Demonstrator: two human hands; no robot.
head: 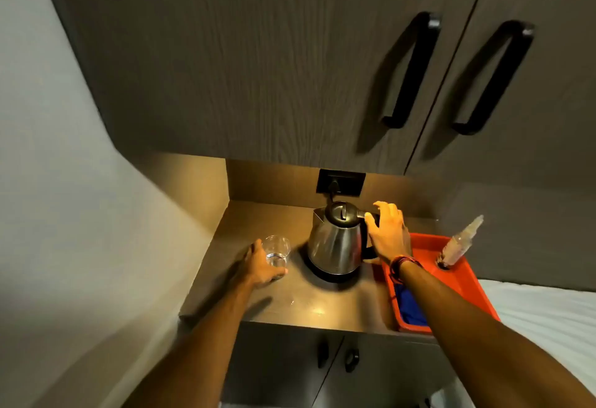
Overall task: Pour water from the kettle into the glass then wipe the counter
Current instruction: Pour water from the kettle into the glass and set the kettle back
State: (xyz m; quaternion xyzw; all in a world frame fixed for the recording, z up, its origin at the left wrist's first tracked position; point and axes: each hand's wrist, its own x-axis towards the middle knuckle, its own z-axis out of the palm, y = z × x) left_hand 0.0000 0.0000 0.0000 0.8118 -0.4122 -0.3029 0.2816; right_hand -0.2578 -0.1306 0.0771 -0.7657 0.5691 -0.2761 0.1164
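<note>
A steel kettle (335,243) with a black lid stands upright on its black base at the back of the brown counter (322,298). My right hand (388,236) lies against the kettle's black handle, its fingers spread and loose. To the kettle's left stands a clear glass (276,250) with a little water in the bottom. My left hand (259,265) is wrapped around the glass's lower part. A blue cloth (410,307) lies in the red tray (464,282), partly hidden by my right forearm.
A clear spray bottle (461,240) stands tilted in the red tray's far corner. A black wall socket (341,182) holds the kettle's plug. Small water drops (317,311) glint on the counter's front. Cupboard doors hang low overhead. White bedding (548,311) lies to the right.
</note>
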